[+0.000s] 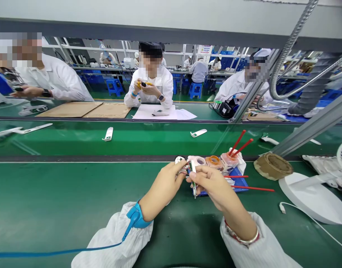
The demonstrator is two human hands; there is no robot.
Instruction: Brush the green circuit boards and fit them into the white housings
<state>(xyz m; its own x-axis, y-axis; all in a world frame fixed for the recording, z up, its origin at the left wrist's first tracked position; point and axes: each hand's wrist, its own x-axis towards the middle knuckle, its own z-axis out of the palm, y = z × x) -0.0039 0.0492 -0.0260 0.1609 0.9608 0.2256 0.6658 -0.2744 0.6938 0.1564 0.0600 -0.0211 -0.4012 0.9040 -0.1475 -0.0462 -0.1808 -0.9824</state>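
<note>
Holding a circuit board (193, 167), right hand (214, 184) sits beside left hand (168, 180).

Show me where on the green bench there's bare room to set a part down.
Widest: the green bench left of the left sleeve, between the dark rail and the blue cord. Smaller: between left forearm and right forearm. Crowded: beyond the right hand, around the blue tray and red sticks; farther right, the brown round piece, white stand base and white cable.

Green workbench (61, 197), pale overhead panel (159, 15), slanting metal post (316, 124), blue stools (114, 85), green floor (96, 93)
</note>
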